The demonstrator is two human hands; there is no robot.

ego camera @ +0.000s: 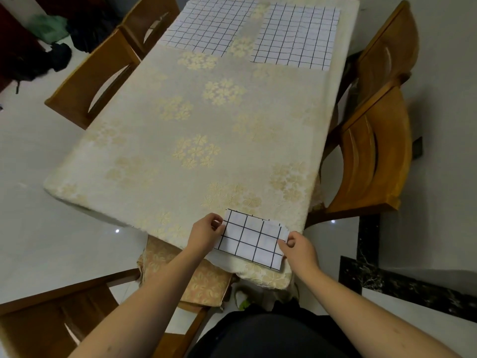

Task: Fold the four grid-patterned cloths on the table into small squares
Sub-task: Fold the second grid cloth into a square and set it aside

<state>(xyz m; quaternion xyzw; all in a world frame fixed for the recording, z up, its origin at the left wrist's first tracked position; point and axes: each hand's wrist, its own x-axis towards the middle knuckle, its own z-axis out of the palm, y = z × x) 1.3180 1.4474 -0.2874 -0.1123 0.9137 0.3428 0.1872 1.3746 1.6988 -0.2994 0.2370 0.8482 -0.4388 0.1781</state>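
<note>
While pinching the folded cloth (251,240), both hands curled.

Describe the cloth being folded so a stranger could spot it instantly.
Start at the table with its cream floral cover and go to its near edge. There the folded cloth is pinched between the left hand and right hand. Unlike the two flat cloths at the far end, it is small and layered.

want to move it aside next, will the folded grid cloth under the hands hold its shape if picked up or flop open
The folded cloth will probably flop: offset layer edges show at its right end, so nothing locks the layers. It looks thin and light, so one hand should manage. The left hand and right hand pinch opposite ends; lifting by one end would likely let it unfold. On the tablecloth it may drag rather than slide.
</note>
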